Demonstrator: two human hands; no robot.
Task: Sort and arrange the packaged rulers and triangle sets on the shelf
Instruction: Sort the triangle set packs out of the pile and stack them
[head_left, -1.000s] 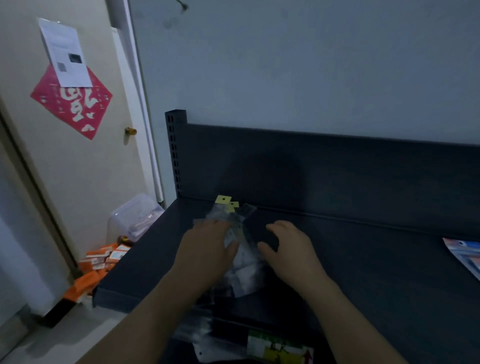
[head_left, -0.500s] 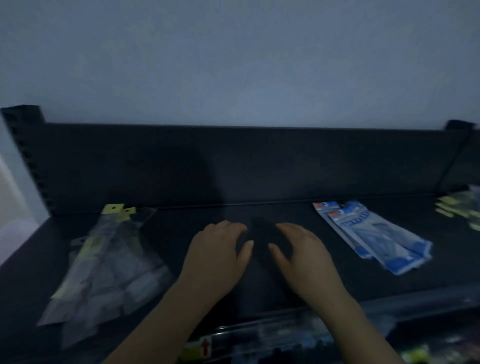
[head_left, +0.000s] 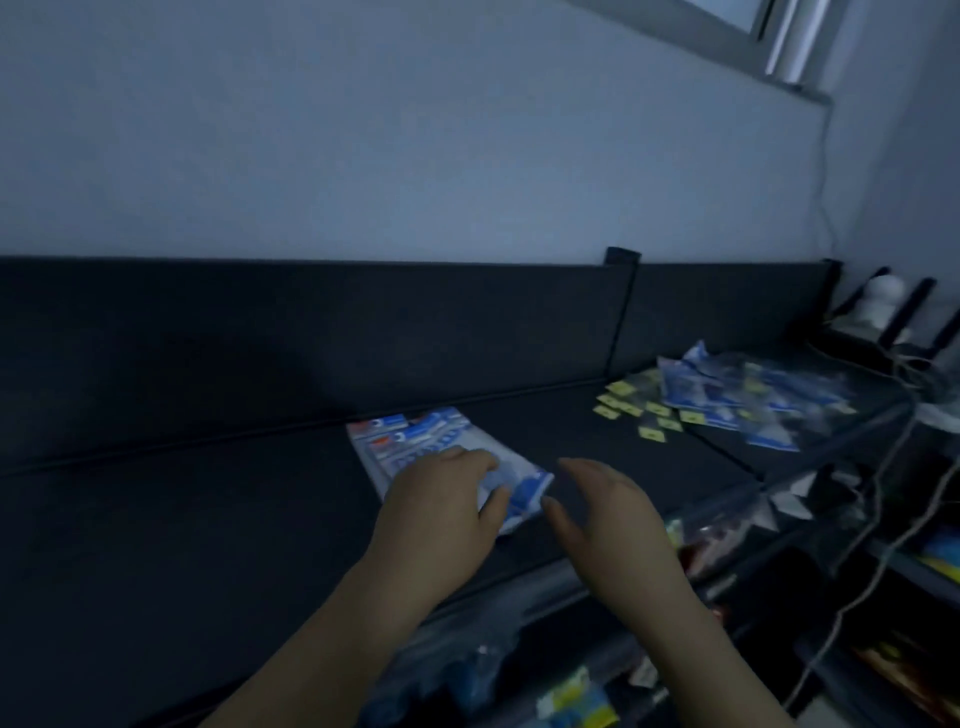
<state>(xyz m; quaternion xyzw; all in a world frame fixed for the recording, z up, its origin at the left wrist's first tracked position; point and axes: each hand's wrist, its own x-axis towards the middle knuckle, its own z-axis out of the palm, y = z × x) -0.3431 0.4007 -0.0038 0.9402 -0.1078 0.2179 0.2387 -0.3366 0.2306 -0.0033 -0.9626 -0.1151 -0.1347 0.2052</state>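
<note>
The left hand (head_left: 441, 514) lies on the blue packets (head_left: 415, 441) on the shelf (head_left: 208, 519), pressing and not gripping; the right hand (head_left: 608, 519) is released, just right of the packets. Best, I think, to square their edges from both sides. Dim blur hides the print, and the mixed pile (head_left: 727, 405) far right of the packets is unclear.

blue packets (head_left: 415, 441) flat, mixed pile (head_left: 727, 400) right
</note>
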